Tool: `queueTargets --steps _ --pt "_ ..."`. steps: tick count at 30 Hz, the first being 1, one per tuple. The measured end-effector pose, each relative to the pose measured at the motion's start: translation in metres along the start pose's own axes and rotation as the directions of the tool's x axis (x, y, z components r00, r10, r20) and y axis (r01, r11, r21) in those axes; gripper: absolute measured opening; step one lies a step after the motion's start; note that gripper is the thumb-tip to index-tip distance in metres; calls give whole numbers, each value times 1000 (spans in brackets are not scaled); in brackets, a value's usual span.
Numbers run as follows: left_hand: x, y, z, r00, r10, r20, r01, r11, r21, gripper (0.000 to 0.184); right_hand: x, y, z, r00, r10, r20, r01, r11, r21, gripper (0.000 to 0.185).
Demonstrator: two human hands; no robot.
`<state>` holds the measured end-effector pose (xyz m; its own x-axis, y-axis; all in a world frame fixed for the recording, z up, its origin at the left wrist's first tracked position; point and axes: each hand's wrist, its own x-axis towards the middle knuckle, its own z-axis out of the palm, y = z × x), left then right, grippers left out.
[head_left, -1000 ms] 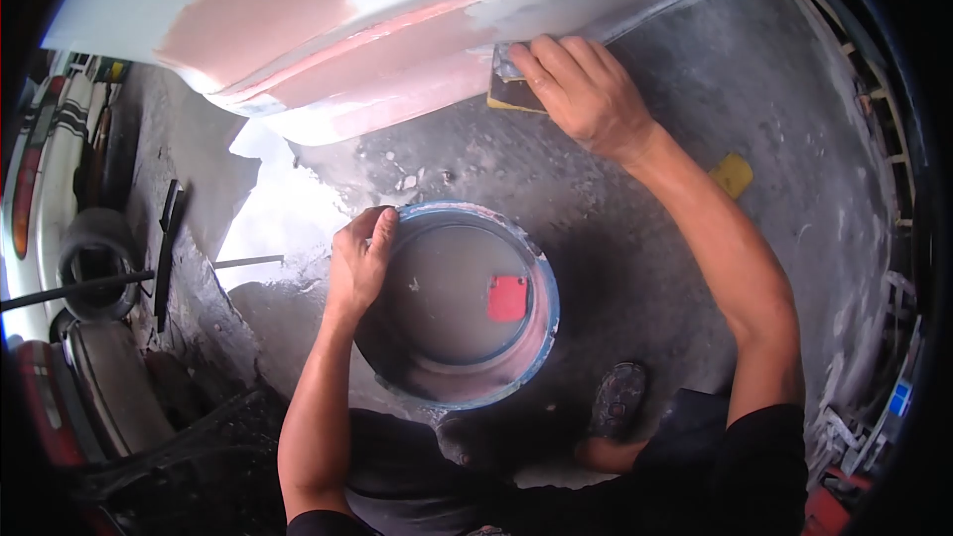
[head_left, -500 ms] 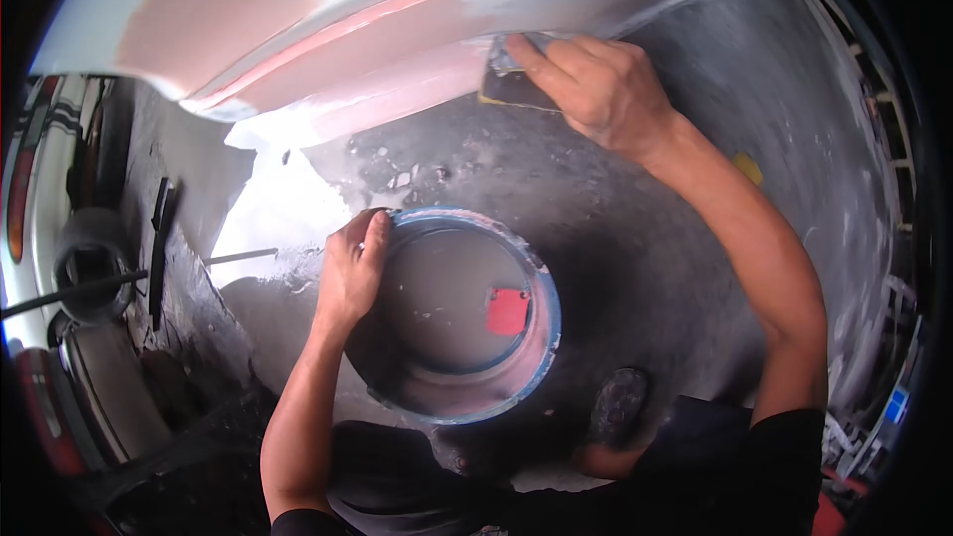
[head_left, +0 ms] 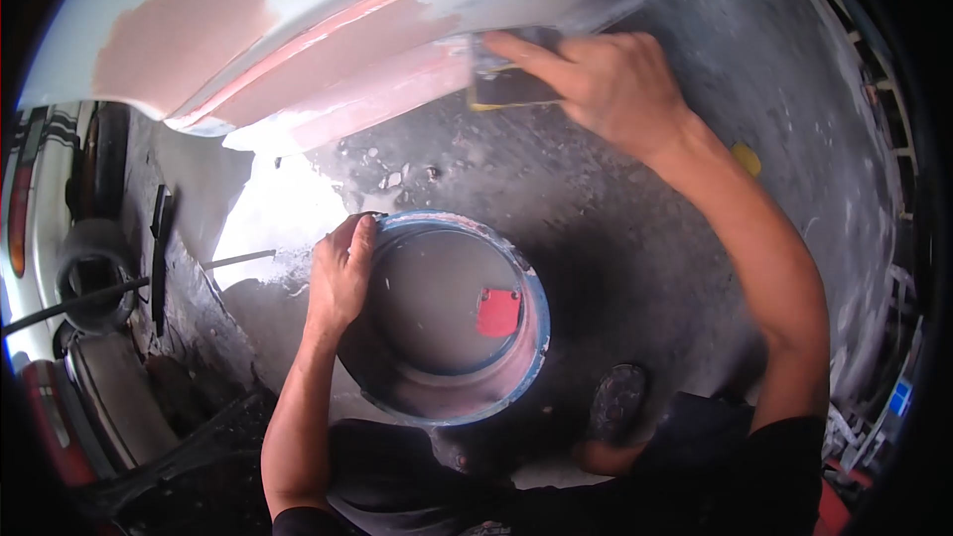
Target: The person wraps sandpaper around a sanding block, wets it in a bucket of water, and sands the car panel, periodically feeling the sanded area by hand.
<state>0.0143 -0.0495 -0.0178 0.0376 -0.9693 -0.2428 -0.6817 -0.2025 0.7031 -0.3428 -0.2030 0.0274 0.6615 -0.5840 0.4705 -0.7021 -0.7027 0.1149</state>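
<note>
Leftmost, you have a tyre (head_left: 94, 263) among stored parts, set well apart from your hands, apparently to leave the floor (head_left: 685, 248) beside you usable. Far left to far centre runs the white panel (head_left: 377, 30) with its pink patches; its lower edge hangs over the floor, so your reach comes in from the near side. Your left hand (head_left: 340, 266) is curled over the left rim of the bucket (head_left: 537, 337), thumb lying along it, the other fingers partly hidden; this probably steadies the bucket or props your lean. The bucket stands close in front of you, likely for short reach to its cloudy liquid (head_left: 427, 303); a red piece (head_left: 498, 312) shows at the right inside. Far centre, the flat, dark, yellow-edged block (head_left: 511, 91) lies at the panel's lower edge, seemingly touching, slightly blurred. Your right hand (head_left: 620, 89) clasps its right end, index finger stretched across the top, presumably to spread pressure and keep it flat; the thumb is not clear. Farther right, beyond your forearm, a yellow piece (head_left: 746, 159) rests on the floor, untouched.
</note>
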Motion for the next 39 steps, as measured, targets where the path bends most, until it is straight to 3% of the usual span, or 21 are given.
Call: queueTargets --steps 4,6,10,12,14,15,20,22,24,26,28,30,31,32,34,36,38,39 --pt "1 1 -2 1000 -25 15 24 996 86 60 11 -20 19 990 94 -103 -73 979 189 73" --pt "0 1 2 1000 -16 -19 16 1000 -7 59 22 -32 22 985 82 -150 -52 979 195 72" --pt "1 -1 -1 1000 -16 15 16 1000 2 59 -5 -12 5 982 189 21 -190 964 186 76" --pt "0 -4 0 1000 -14 -1 14 994 107 60 -5 -18 24 979 202 25 -202 955 217 79" --pt "0 1 -1 1000 -1 -1 1 993 122 60 6 -35 43 967 246 -73 -212 926 313 84" --pt "-2 1 1 1000 0 -17 2 996 84 59 20 -44 29 969 231 82 -245 927 282 88" --pt "-2 5 -2 1000 -22 14 21 999 26 59 -12 -16 16 971 217 100 -237 931 276 90" --pt "-2 2 -1 1000 9 -8 -7 992 129 60 -18 -10 22 971 240 17 -224 877 425 89" --pt "-2 4 1 1000 7 -22 -4 994 113 59 -10 -26 37 961 260 -92 -193 873 448 82" --pt "-4 6 6 1000 0 -25 3 995 97 59 12 -36 20 966 236 105 -259 880 397 79" --pt "-1 1 2 1000 -18 -2 19 994 110 58 8 -24 21 973 214 91 -232 903 361 77" --pt "-2 4 4 1000 -10 -18 12 994 109 59 -8 -9 24 979 202 -9 -178 879 443 76" --pt "-3 4 4 999 2 -43 2 994 109 59 -5 -12 31 968 209 -140 -95 819 567 76" --pt "-4 2 2 998 -7 -55 13 994 110 59 0 -17 39 969 199 -145 -82 815 574 76" --pt "-2 3 4 999 10 -50 -2 987 160 60 14 -38 40 970 243 -22 -203 857 473 77" --pt "-4 4 4 1000 1 -23 2 991 132 59 17 -37 24 976 218 -23 -193 905 380 78" --pt "-2 6 4 1000 -6 -14 7 995 101 59 4 -21 12 972 204 120 -229 939 256 78" --pt "-2 6 5 1000 8 -18 -6 993 117 60 -12 -6 19 984 175 -18 -161 938 308 78"
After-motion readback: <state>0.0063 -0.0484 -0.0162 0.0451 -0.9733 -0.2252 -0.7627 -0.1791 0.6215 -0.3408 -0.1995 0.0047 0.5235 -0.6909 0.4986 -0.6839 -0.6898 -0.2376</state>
